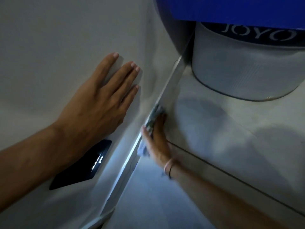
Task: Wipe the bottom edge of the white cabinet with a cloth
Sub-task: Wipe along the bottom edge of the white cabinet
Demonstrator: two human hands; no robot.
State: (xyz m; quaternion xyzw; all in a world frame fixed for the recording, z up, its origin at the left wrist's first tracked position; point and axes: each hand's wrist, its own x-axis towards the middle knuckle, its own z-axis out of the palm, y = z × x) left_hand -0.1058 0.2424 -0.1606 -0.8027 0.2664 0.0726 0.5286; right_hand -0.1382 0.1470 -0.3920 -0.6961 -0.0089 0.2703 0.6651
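The white cabinet (57, 38) fills the left half of the head view. Its bottom edge (166, 90) runs diagonally from upper right to lower left. My left hand (100, 100) lies flat on the cabinet's face, fingers spread and holding nothing. Lower down, my right hand (156, 138) presses a patterned cloth (154, 117) against the bottom edge, the fingers wrapped over the cloth. Part of the cloth (142, 148) shows pale blue under the palm. The hand and cloth are blurred. A pink band and a dark band circle the right wrist.
A black panel (79, 167) with small lit marks sits on the cabinet face below my left wrist. A large white tub (244, 66) with a blue lid and a dark lettered band stands on the pale floor (231, 129) at upper right, close to the cabinet's edge.
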